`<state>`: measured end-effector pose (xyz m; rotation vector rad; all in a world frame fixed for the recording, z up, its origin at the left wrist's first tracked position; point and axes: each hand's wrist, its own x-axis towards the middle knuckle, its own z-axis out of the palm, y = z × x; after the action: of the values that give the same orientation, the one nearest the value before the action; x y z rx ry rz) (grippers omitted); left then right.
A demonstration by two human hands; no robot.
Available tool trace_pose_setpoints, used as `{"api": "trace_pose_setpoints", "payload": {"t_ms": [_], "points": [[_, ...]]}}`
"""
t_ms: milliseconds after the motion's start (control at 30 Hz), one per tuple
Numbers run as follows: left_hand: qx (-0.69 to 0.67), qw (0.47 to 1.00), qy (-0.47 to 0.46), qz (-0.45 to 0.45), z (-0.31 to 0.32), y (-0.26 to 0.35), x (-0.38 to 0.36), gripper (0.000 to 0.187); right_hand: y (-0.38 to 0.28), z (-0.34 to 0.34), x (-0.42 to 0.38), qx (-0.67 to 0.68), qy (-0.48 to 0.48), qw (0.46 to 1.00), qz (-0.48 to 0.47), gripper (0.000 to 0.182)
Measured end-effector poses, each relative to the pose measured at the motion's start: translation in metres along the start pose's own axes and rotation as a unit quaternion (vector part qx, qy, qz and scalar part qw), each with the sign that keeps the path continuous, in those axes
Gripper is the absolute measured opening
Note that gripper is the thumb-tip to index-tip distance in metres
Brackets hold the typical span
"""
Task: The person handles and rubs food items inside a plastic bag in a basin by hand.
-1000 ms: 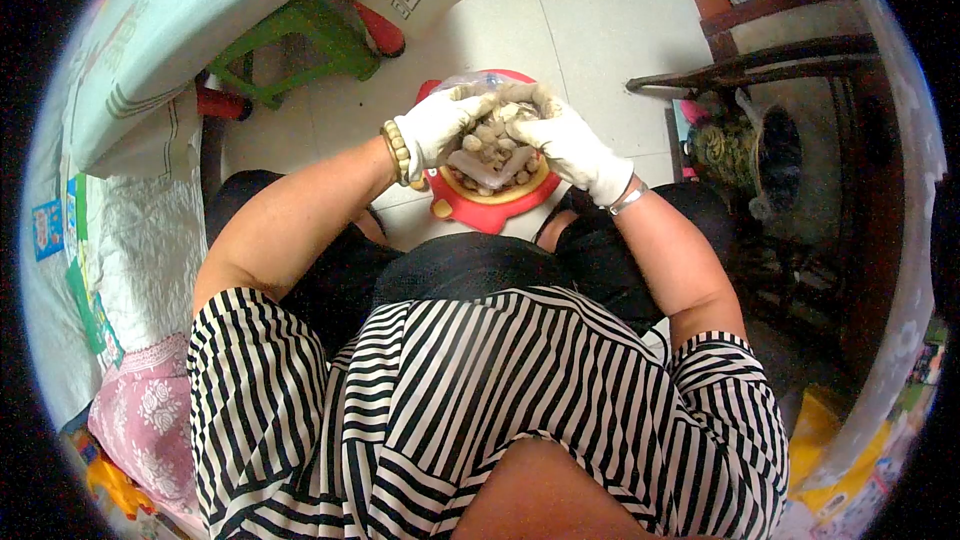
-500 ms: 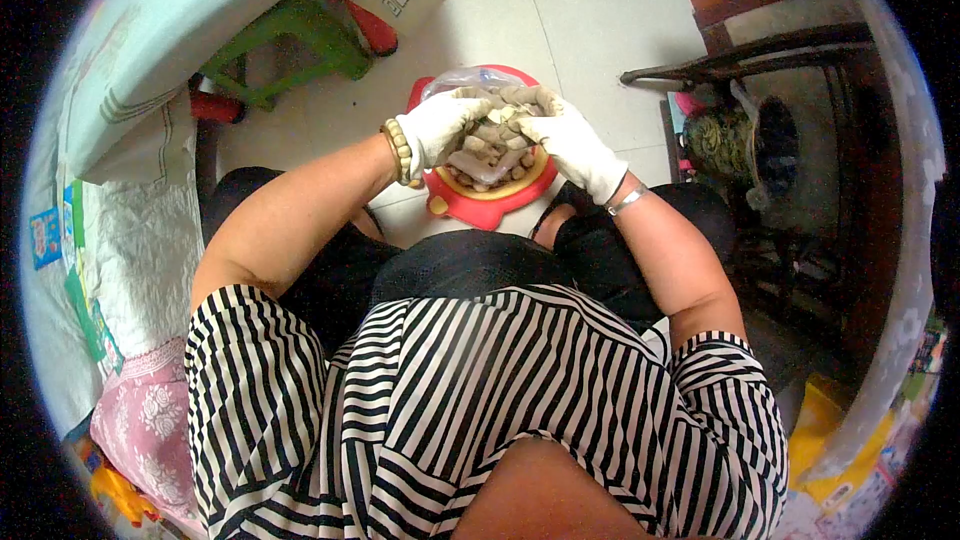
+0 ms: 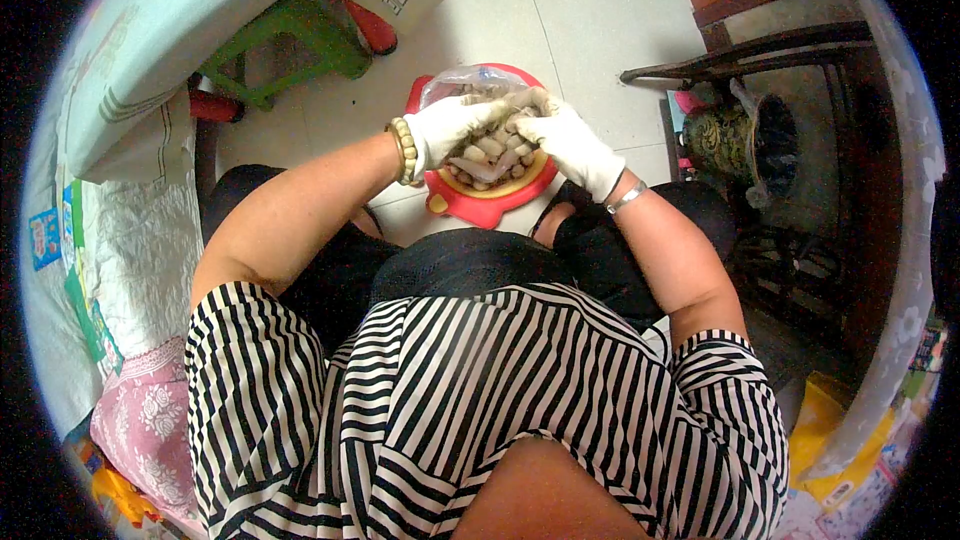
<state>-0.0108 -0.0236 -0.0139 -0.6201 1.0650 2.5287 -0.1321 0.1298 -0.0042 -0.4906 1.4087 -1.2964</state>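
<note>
Both hands wear white work gloves, dirty at the fingertips. My left hand (image 3: 452,130) and my right hand (image 3: 578,148) meet with curled fingers above a clear plastic bag (image 3: 440,88). What lies between the fingertips is too small and covered to make out. In the bag is a heap of pale brown, knobbly pieces that look like peanuts in their shells (image 3: 490,148). The bag rests on a low red stool (image 3: 478,210) with a yellow ring on its top, standing between my knees. My gloves hide part of the heap.
A green stool (image 3: 290,45) stands at the upper left under a cloth-covered table (image 3: 150,50). To the right are a dark wooden frame (image 3: 750,52) and a patterned dark pot (image 3: 722,145) with a bag in it. Pale floor tiles (image 3: 590,30) lie ahead.
My left hand has shifted slightly right and closed in on my right hand. Pale flakes that showed between the fingertips are out of sight. More of the heap below shows.
</note>
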Motion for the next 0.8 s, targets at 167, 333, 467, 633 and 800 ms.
{"api": "trace_pose_setpoints", "payload": {"t_ms": [167,333,467,633,800], "points": [[0.066,0.998,0.022,0.009,-0.008,-0.012,0.005,0.027,-0.001,0.006,-0.002,-0.047,-0.053,0.997,0.029,0.034],[0.079,0.992,0.098,0.010,-0.016,-0.005,0.005,0.027,0.001,0.001,0.002,0.110,-0.054,0.992,0.029,0.036],[0.093,0.984,0.141,0.052,-0.014,-0.010,0.006,0.025,-0.004,0.005,-0.001,0.084,-0.023,0.996,0.027,0.037],[0.118,0.981,0.151,0.017,-0.016,-0.008,0.004,0.023,0.008,-0.003,0.007,0.082,0.015,0.996,0.036,0.036],[0.084,0.981,0.174,0.028,-0.021,-0.012,0.010,0.021,0.007,-0.005,0.011,0.014,0.027,0.999,0.026,0.034]]}}
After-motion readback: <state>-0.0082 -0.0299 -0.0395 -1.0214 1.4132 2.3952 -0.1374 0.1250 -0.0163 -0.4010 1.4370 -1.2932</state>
